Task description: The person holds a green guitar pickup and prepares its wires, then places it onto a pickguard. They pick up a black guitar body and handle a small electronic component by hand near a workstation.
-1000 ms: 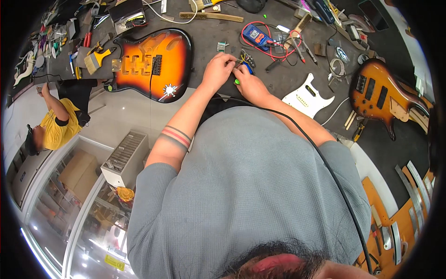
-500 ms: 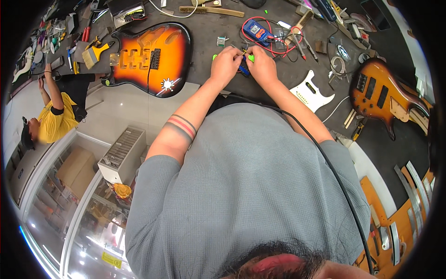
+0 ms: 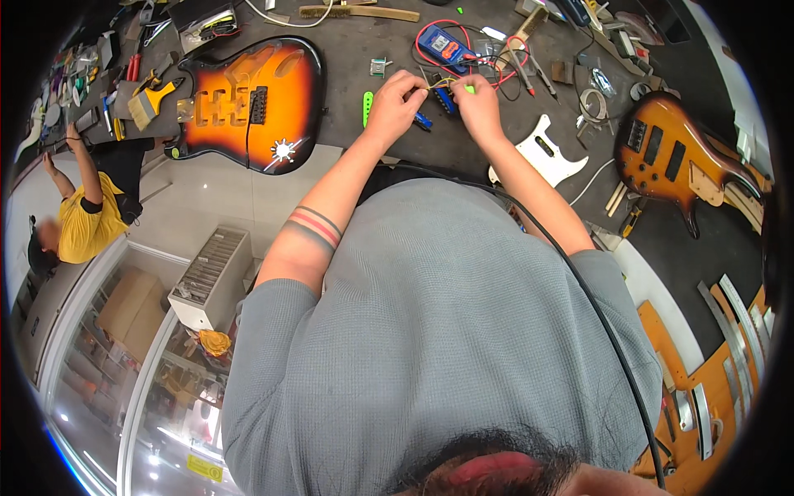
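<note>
yellowish wires (image 3: pixel 439 83) partly hidden by fingers (image 3: pixel 408 84)

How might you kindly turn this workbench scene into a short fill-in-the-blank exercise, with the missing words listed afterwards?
1. The thin wire between the left hand and the right hand is ____ in colour.
2. The bright strip lying just beside the left hand is ____.
3. The multimeter has a ____ casing.
4. The guitar body with the splash-shaped sticker lies to the ____ of both hands.

Missing words: yellow; green; blue; left.
</note>
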### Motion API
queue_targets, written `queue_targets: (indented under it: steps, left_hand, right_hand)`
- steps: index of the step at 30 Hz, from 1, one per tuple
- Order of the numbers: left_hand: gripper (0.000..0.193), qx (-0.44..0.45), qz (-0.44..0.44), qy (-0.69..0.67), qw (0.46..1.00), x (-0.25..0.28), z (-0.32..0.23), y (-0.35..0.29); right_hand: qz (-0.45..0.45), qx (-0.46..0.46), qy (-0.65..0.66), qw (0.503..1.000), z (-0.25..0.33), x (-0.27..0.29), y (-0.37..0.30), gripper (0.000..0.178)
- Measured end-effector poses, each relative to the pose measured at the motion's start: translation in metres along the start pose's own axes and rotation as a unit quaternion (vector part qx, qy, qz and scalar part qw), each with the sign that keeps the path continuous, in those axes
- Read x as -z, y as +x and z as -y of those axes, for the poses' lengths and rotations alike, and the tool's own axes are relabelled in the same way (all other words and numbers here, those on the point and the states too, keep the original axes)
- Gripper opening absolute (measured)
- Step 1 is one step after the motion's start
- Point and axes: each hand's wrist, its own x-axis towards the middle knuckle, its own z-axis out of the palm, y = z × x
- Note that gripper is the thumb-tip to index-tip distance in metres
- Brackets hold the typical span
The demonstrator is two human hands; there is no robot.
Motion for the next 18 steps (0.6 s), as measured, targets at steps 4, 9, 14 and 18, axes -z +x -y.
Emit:
queue_targets:
  steps: [4,9,14,18]
  left_hand:
    - [0.009,0.024,0.037,0.025,0.999,0.007,0.004,0.001]
    - [0.009,-0.056,0.038,0.044,0.997,0.005,0.004,0.006]
    - [0.009,0.019,0.042,-0.125,0.991,-0.006,0.014,0.011]
    - [0.008,0.193,0.073,-0.223,0.953,-0.013,0.022,0.012]
  right_hand:
    - [-0.004,0.197,-0.083,0.977,0.029,0.010,-0.014,0.020]
    - [0.074,0.107,-0.042,0.991,0.019,0.019,0.002,0.021]
    - [0.096,0.084,0.000,0.992,-0.003,0.017,0.005,0.025]
    - [0.112,0.059,-0.014,0.992,0.010,0.022,-0.003,0.029]
